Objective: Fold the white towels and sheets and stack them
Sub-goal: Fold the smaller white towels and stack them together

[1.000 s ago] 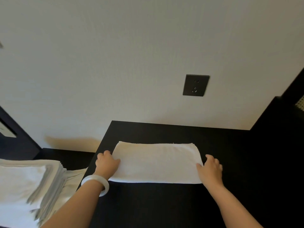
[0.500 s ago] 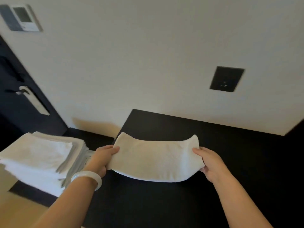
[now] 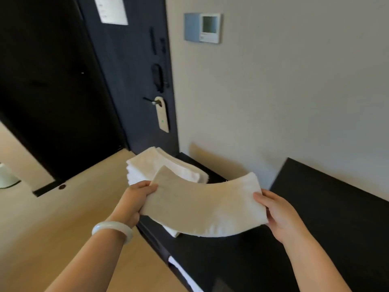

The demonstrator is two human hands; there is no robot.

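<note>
Got left grip (image 3: 136,199) and right grip (image 3: 277,216) pinching the folded towel (image 3: 206,207) near the stack (image 3: 164,165), next I'd lay it squarely on top.

Our one view, from the head, looks forward and down, close over the left hand (image 3: 136,199), right hand (image 3: 278,216) and folded towel (image 3: 203,207), toward the door (image 3: 132,81).

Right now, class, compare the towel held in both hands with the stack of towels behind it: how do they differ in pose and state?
The held towel hangs in the air, its ends gripped by the left hand and right hand; the stack rests on a dark ledge. The held towel sags in a curve; the stack lies flat. The held towel is one piece; the stack has several layers. Both are white and folded.
</note>
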